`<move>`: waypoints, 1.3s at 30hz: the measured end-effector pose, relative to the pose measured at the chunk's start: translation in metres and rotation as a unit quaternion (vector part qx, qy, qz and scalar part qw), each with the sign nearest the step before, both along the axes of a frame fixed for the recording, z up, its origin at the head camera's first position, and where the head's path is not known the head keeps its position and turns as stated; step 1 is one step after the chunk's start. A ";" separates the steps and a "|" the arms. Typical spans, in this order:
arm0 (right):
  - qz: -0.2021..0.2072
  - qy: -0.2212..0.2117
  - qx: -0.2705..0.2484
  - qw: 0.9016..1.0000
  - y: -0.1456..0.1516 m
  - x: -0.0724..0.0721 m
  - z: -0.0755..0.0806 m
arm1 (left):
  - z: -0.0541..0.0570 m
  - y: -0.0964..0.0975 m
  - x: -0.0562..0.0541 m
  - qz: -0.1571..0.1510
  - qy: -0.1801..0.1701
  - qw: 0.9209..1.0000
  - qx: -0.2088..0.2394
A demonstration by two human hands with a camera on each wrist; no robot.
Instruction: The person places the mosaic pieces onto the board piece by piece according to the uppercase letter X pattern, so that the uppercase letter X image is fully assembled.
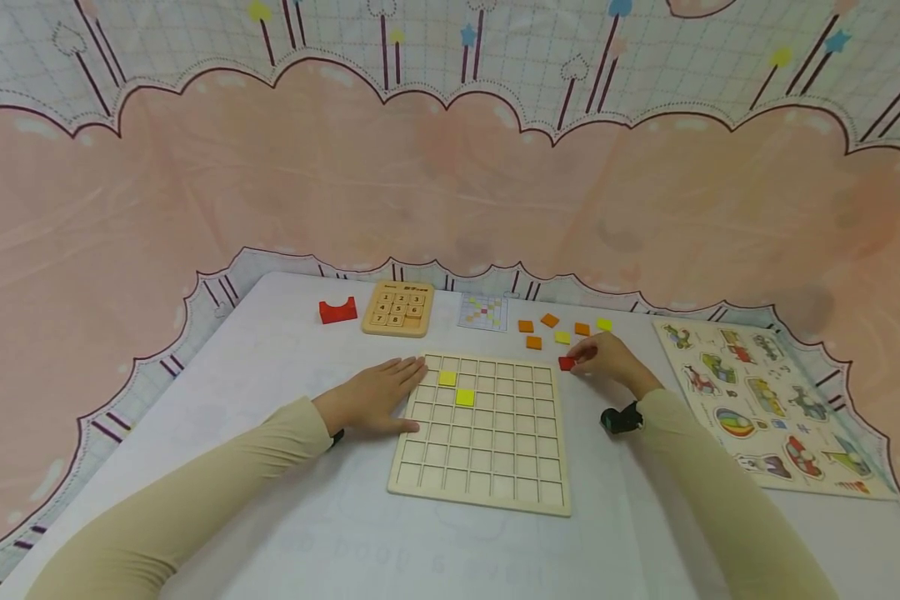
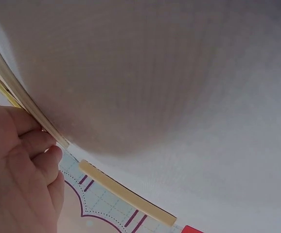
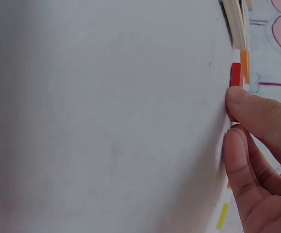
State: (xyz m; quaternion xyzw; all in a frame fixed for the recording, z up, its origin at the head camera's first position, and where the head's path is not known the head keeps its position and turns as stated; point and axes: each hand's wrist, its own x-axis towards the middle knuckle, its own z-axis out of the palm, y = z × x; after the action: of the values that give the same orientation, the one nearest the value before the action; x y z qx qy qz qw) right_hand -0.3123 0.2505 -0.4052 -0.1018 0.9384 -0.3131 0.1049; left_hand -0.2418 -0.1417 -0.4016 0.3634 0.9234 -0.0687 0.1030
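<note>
The right hand (image 1: pixel 607 360) pinches the red tile (image 1: pixel 566 363) between thumb and fingers, just beside the upper right corner of the grid board (image 1: pixel 480 485); from these angles I can't be sure whether the tile is clear of the table (image 1: pixel 270 525) or resting on it. The left hand (image 1: pixel 375 396) grasps nothing, its fingers extended against the board's left edge, and keeping it there should stop the frame sliding. For a neat job, I'd hold the tile by its edges, lift it over the raised rim rather than drag it, and check the patterned card (image 1: pixel 483 312) before choosing a square. Lower it level, corners lined up with the slot, then press lightly. The wrist should pass well above the two yellow tiles (image 1: pixel 465 397) lying in the grid, as a brush could unseat them.
</note>
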 end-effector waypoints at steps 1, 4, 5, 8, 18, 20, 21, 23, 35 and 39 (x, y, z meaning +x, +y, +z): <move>0.000 -0.002 0.001 1.000 0.001 0.000 0.000 | 0.000 0.000 0.000 0.000 0.000 1.000 -0.001; 0.002 -0.009 -0.008 1.000 0.007 0.002 0.000 | 0.000 0.000 0.000 0.000 0.000 1.000 -0.001; 0.007 -0.008 -0.012 1.000 0.009 0.004 0.001 | 0.000 0.000 0.000 -0.001 0.000 1.000 0.000; 0.024 0.001 -0.027 0.999 0.014 0.007 0.001 | 0.001 -0.001 0.001 -0.001 -0.001 1.000 0.001; 0.004 -0.045 -0.061 0.997 0.021 0.007 -0.006 | 0.000 0.000 0.001 0.002 -0.006 1.000 -0.001; 0.003 -0.048 -0.061 0.997 0.021 0.007 -0.006 | 0.000 0.000 0.001 0.003 -0.009 1.000 0.000; 0.004 -0.047 -0.061 0.997 0.021 0.007 -0.005 | 0.000 0.000 0.001 0.004 -0.010 1.000 -0.001; 0.006 -0.043 -0.058 0.997 0.021 0.007 -0.004 | 0.000 0.000 0.000 0.005 -0.011 1.000 -0.002; 0.021 -0.025 -0.056 0.998 0.026 0.010 -0.005 | 0.000 -0.001 0.001 -0.004 -0.003 1.000 0.007; 0.012 -0.034 -0.066 0.997 0.029 0.010 -0.006 | 0.001 -0.001 0.001 -0.007 0.000 1.000 0.007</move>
State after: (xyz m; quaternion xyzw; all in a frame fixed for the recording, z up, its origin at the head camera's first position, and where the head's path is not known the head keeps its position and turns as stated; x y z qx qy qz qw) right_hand -0.3021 0.2797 -0.4108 -0.1092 0.9104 -0.3762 0.1335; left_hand -0.2408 -0.1429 -0.4006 0.3706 0.9213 -0.0629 0.0996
